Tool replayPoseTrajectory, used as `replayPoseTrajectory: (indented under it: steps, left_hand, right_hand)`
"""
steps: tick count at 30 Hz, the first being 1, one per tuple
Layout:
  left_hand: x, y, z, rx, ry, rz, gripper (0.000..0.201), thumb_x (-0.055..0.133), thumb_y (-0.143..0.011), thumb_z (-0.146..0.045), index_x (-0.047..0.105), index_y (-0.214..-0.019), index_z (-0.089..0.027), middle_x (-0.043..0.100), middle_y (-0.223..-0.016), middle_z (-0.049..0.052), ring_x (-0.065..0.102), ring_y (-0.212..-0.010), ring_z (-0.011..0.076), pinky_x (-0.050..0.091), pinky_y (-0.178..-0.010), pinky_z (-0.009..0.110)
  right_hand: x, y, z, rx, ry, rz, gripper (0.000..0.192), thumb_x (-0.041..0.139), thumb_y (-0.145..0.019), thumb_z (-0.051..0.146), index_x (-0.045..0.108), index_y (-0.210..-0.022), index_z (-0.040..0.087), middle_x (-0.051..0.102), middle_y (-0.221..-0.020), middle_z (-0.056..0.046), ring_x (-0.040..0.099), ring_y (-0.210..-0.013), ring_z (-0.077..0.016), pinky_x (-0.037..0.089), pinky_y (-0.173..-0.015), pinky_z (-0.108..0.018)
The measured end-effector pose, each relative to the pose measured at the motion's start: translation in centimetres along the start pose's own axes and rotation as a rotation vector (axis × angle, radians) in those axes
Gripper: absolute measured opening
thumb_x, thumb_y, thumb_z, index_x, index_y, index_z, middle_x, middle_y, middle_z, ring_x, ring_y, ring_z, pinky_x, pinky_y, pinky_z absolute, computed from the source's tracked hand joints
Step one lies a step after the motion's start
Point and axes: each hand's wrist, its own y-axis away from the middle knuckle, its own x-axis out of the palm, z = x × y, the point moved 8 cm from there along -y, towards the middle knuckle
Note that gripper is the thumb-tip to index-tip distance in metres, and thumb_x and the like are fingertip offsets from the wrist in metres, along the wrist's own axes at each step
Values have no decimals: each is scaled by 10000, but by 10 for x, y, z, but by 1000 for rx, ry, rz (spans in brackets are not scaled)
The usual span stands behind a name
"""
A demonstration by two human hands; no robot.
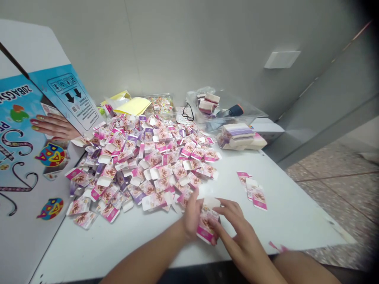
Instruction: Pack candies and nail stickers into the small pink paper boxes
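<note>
Between my two hands, low over the front of the table, is a small pink-and-white cardboard box [208, 221] with a printed picture and a white flap at its top. My left hand [192, 216] grips it from the left side, with some fingers hidden behind it. On the other side, the bent fingers of my right hand [239, 228] press against its top and right edge. Just beyond the hands lies a large heap of similar small boxes [154, 157], pink and purple, many with end flaps standing out.
A few flat cartons [253, 191] lie to the right. Behind are a carton bundle [241, 136], a clear plastic bin [227, 106], black glasses [188, 113], a tray of colourful small pieces [161, 104] and yellow paper [133, 105]. A large printed box [26, 157] stands left.
</note>
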Motion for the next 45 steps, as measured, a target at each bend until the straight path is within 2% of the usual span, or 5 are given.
replayPoseTrajectory:
  steps: [5,16,33,38,45]
  left_hand:
    - [8,0,-1,13,-44,110,894,110,-751,-894,561,-1047,-180,548,-511,-5,505,-341,172,395,-331,268]
    - [12,-5,14,-46,-189,215,1018,-34,-684,-906,467,-1201,-186,552,-421,5,490,-311,190,412,-331,270]
    - [7,3,-4,-5,-321,201,897,128,-729,-905,542,-1088,-195,618,-602,33,533,-403,162,394,-391,239]
    - [12,-3,-4,97,-64,123,829,170,-789,-862,538,-1088,-181,597,-599,16,546,-416,172,422,-433,270]
    - [4,-13,16,-108,136,117,685,256,-882,-718,586,-956,-123,649,-657,91,598,-497,179,479,-557,307]
  right_hand:
    - [-6,-3,10,-62,-18,-95,276,561,-923,251,615,-1193,260,686,-1067,-91,633,-995,-262,514,-834,-391]
    - [13,5,-24,593,-685,1,334,666,-832,524,602,-840,196,576,-593,24,597,-402,-186,485,-454,-316]
    - [9,0,-9,264,-386,10,236,620,-874,431,672,-853,201,664,-808,-59,612,-676,-191,513,-615,-280]
    - [3,0,-30,467,-650,-53,276,656,-856,471,600,-864,201,606,-624,5,530,-448,-131,457,-429,-246]
    - [-30,-21,-24,350,-823,-179,438,720,-800,499,661,-1159,254,571,-1380,-122,545,-1265,-327,483,-1021,-501]
